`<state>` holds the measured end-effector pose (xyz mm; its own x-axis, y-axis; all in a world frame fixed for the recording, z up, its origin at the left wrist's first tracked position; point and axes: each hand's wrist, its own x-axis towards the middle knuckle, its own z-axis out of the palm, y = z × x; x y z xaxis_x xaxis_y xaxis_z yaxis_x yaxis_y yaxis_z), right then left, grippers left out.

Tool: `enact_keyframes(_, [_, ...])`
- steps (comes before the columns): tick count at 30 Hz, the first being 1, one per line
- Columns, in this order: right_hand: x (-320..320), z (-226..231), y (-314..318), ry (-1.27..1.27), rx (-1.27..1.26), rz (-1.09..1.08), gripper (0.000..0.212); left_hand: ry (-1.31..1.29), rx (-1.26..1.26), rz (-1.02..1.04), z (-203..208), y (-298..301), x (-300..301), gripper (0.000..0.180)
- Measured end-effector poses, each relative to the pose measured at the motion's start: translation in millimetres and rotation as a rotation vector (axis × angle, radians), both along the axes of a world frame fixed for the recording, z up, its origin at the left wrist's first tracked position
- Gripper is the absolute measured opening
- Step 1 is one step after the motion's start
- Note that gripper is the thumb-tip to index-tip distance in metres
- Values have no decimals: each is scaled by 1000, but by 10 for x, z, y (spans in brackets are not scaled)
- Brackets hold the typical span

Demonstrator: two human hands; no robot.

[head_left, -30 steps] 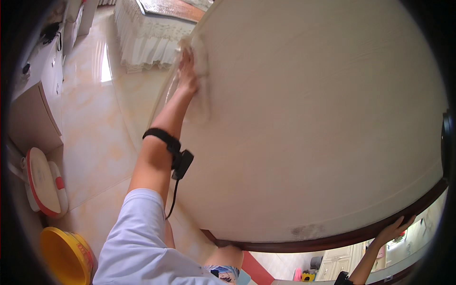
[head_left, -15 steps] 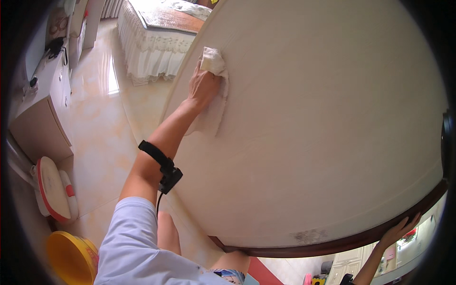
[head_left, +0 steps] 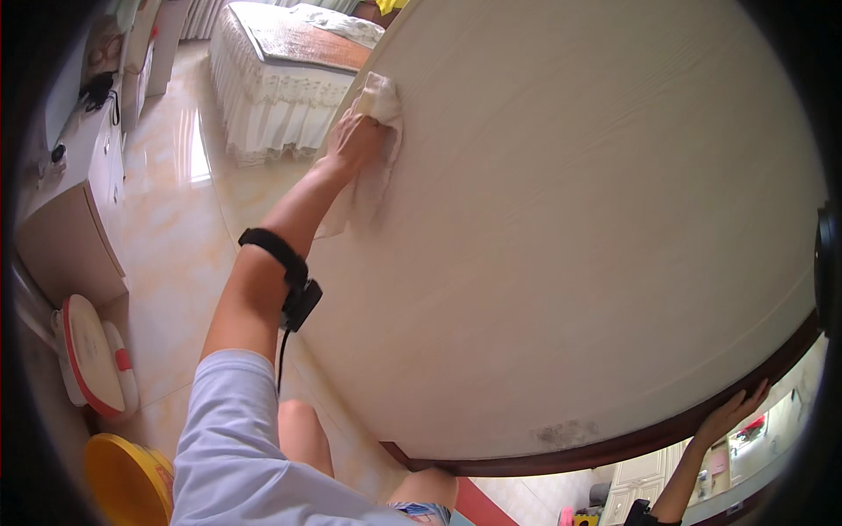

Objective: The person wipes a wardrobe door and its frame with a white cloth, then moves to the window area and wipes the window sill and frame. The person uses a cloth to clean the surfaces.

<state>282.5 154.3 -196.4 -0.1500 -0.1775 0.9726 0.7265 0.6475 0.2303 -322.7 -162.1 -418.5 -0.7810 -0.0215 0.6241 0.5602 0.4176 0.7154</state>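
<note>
Near the left edge of the pale wall (head_left: 570, 245), a cloth (head_left: 383, 99) is pinched by the left hand (head_left: 355, 140), and the dark frame (head_left: 570, 460) is touched by the right hand (head_left: 730, 416), fingers spread, perhaps for balance.

You see a white-skirted bed (head_left: 276, 114) ahead; left of the bed stands a pale cabinet (head_left: 66, 230), beyond the bed hangs a pleated curtain (head_left: 203, 24), and beside the bed glossy floor tiles (head_left: 167, 250) carry a bright reflection (head_left: 198, 158).

Compared with half a second ago, the left hand (head_left: 355, 140) and white cloth (head_left: 382, 98) sit nearer the left edge of the pale panel (head_left: 570, 228).
</note>
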Motion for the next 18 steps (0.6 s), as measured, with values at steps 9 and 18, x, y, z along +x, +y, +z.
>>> enact_keyframes(9, [33,27,88,-23,35,6,46,298,-279,-12,-1298,137,773,63])
enact_keyframes(18, [220,269,271,-86,141,-87,46,600,355,28,637,699,59,75])
